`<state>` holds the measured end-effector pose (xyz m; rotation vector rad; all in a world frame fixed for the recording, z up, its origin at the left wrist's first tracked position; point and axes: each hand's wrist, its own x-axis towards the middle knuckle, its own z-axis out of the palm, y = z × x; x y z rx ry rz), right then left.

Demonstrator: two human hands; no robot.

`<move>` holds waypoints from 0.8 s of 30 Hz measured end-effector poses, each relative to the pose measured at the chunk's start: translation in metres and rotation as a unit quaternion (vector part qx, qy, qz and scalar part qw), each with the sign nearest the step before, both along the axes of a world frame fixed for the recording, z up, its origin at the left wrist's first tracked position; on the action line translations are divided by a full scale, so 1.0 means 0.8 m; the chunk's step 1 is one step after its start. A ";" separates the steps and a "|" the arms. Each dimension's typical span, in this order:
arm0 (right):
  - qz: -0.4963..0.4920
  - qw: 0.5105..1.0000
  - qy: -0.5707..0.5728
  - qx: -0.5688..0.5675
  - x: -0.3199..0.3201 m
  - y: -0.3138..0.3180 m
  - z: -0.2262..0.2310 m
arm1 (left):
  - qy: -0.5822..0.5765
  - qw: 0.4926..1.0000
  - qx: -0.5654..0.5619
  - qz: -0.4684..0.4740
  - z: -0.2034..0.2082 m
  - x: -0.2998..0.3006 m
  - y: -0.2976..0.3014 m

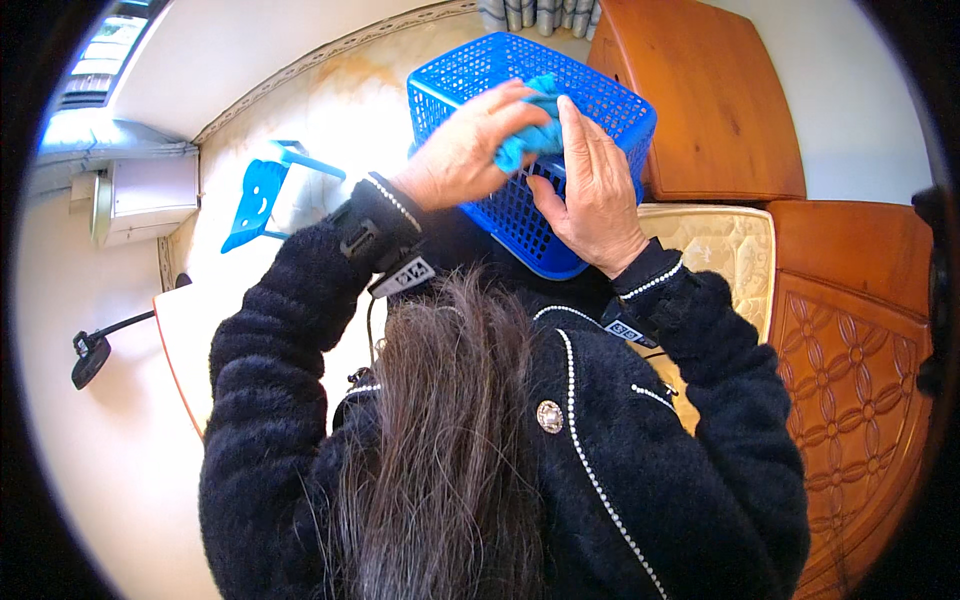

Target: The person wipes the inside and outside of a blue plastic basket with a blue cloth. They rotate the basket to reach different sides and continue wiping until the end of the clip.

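Note:
A blue plastic basket point(617, 104) with latticed sides is in front of me, tilted in the view. Over it, my left hand point(462, 145) is closed around a bunched turquoise cloth point(537, 128). My right hand point(597, 205) is beside the cloth, above the basket's near right part. Its fingers stretch out together and its thumb stands apart. The fingertips come close to the cloth; whether they touch it I cannot tell. Between my hands, dark lattice openings of the basket show. My palms hide part of the basket's rim and inside.
A blue and white stool point(262, 198) stands on the pale floor to the left. At the right are an orange-brown wooden cabinet point(715, 110), a cream mattress point(715, 240) and a carved wooden panel point(850, 390). A black lamp-like object point(92, 358) juts in from the far left.

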<state>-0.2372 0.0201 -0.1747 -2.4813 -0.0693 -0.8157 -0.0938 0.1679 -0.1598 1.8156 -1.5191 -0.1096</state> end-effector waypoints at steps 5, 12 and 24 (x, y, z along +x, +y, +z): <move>0.001 1.000 0.014 -0.022 -0.001 0.002 0.001 | -0.054 0.988 0.017 0.143 -0.037 0.098 0.036; -0.009 0.999 0.017 -0.030 0.003 0.002 0.003 | -0.020 0.993 -0.084 0.077 -0.027 0.022 0.004; 0.021 0.999 0.020 -0.041 0.004 -0.004 0.001 | -0.028 0.980 0.000 0.197 -0.047 0.134 0.034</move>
